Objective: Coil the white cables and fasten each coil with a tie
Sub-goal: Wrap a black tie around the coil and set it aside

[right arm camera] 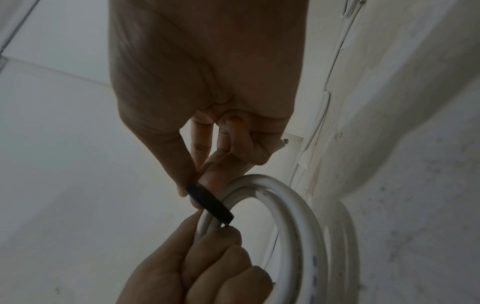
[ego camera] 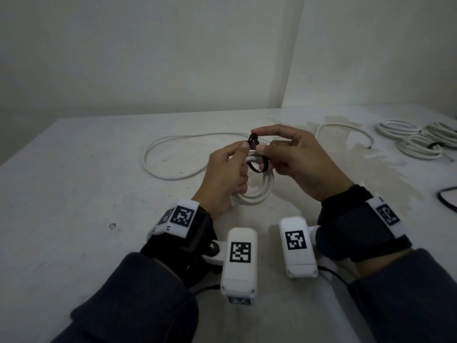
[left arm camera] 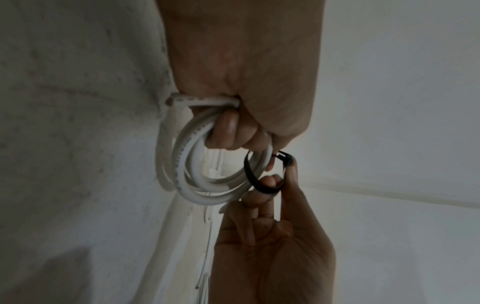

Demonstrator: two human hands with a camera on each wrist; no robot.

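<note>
- The coil (ego camera: 257, 184) of white cable hangs in our left hand (ego camera: 226, 174), whose lower fingers curl round its strands, just above the table (ego camera: 74, 194), between our two hands.
- The black tie (ego camera: 254, 154) loops loosely around the coil's top strands; our left thumb and forefinger pinch it on one side near its head.
- Our right hand (ego camera: 294, 157) is closed on the tie too, thumb and forefinger pinching the head end at the top of the loop.
- The loop stands upright and crosses the strands; we judge the next pull must run away from the coil to cinch it.
- Both hands are equally near; the tie's head sits between their fingertips.
- Farther out, a loose cable (ego camera: 173, 154) lies uncoiled behind, and finished coils (ego camera: 418, 139) rest at far right.
</note>
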